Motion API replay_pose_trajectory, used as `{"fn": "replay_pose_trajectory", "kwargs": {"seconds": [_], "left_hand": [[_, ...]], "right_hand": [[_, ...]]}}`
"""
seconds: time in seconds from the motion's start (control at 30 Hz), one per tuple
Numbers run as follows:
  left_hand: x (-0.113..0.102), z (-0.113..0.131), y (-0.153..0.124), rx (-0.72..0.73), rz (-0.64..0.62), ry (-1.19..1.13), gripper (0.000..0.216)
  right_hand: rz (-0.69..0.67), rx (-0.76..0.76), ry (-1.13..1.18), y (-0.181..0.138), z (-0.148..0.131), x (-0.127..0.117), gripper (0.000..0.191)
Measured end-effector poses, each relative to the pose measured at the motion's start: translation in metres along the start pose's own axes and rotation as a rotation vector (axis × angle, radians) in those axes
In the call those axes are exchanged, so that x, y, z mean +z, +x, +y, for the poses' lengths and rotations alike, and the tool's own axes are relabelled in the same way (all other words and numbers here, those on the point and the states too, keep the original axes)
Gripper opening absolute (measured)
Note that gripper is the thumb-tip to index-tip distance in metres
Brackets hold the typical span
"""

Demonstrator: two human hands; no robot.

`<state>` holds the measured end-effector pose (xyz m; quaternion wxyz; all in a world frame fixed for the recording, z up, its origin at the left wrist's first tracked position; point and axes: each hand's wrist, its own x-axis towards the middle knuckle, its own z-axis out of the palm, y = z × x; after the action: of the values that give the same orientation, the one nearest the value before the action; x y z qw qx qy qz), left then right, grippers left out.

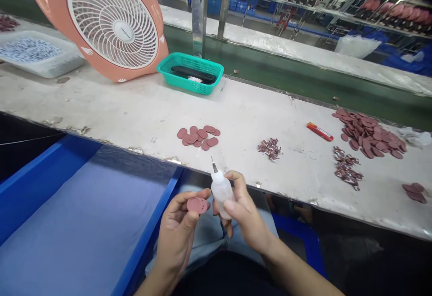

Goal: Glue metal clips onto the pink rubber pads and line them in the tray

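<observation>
My left hand (pixel 177 228) pinches a small round dusky-pink disc (pixel 197 205) between thumb and fingertips, just below the table's front edge. My right hand (pixel 245 210) is wrapped round a small white squeeze bottle (pixel 221 191) with a thin metal needle tip pointing up. Bottle and disc are almost touching. On the table above them lies a small pile of the same pink discs (pixel 199 136).
A large heap of pink discs (pixel 371 134), a red lighter-like stick (pixel 319 131) and piles of small patterned bits (pixel 346 170) (pixel 269 147) lie to the right. A green basket (pixel 191 72), a pink fan (pixel 108 21) and a white tray (pixel 37 53) stand behind. A blue bin (pixel 77 210) sits at left.
</observation>
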<state>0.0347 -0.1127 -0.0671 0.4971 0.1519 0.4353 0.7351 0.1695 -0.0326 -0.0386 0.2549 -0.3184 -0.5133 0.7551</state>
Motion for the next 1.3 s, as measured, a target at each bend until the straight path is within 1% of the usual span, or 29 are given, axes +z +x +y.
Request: {"fn": "replay_pose_trajectory", "kwargs": {"seconds": [0.07, 0.13, 0.17, 0.23, 0.33, 0.4, 0.47, 0.53, 0.63, 0.73, 0.93, 1.1, 1.23, 1.27, 1.3], "left_hand": [[0.001, 0.004, 0.002, -0.049, 0.019, -0.084, 0.022], [0.000, 0.010, 0.003, -0.067, 0.018, -0.127, 0.025], [0.000, 0.012, 0.003, -0.070, 0.014, -0.137, 0.028], [0.000, 0.015, 0.002, -0.078, 0.006, -0.144, 0.033], [0.002, 0.018, -0.001, -0.080, -0.017, -0.130, 0.038], [0.004, 0.018, -0.003, -0.074, -0.024, -0.111, 0.039], [0.005, 0.018, -0.003, -0.069, -0.030, -0.091, 0.039], [0.006, 0.019, -0.003, -0.061, -0.047, -0.076, 0.038], [0.006, 0.019, -0.001, -0.034, -0.088, -0.056, 0.037], [0.005, 0.019, 0.000, -0.016, -0.114, -0.042, 0.034], [0.004, 0.018, -0.002, -0.029, -0.097, -0.017, 0.032], [0.003, 0.018, -0.002, -0.034, -0.091, -0.003, 0.032], [0.004, 0.018, -0.002, -0.043, -0.073, -0.005, 0.031], [0.004, 0.018, -0.002, -0.046, -0.069, -0.006, 0.032], [0.004, 0.018, -0.001, -0.048, -0.067, -0.006, 0.032]], "right_hand": [[0.024, -0.040, -0.153, -0.009, -0.005, -0.015, 0.047], [0.109, -0.136, -0.276, -0.019, -0.011, -0.027, 0.041], [0.170, -0.200, -0.297, -0.023, -0.014, -0.031, 0.039], [0.278, -0.309, -0.232, -0.028, -0.018, -0.034, 0.039], [0.349, -0.365, 0.006, -0.029, -0.017, -0.025, 0.044], [0.375, -0.396, 0.100, -0.027, -0.013, -0.014, 0.051], [0.431, -0.446, 0.055, -0.027, -0.008, -0.004, 0.053], [0.468, -0.496, -0.041, -0.029, -0.003, 0.001, 0.048], [0.429, -0.549, -0.091, -0.032, 0.001, 0.004, 0.042], [0.373, -0.562, -0.100, -0.032, -0.001, 0.003, 0.038], [0.389, -0.430, -0.153, -0.034, -0.006, 0.004, 0.038], [0.408, -0.425, -0.219, -0.037, -0.003, 0.003, 0.036], [0.404, -0.446, -0.181, -0.038, 0.000, 0.003, 0.032], [0.402, -0.455, -0.173, -0.038, 0.000, 0.002, 0.032], [0.391, -0.434, -0.182, -0.038, -0.001, 0.001, 0.035]]}}
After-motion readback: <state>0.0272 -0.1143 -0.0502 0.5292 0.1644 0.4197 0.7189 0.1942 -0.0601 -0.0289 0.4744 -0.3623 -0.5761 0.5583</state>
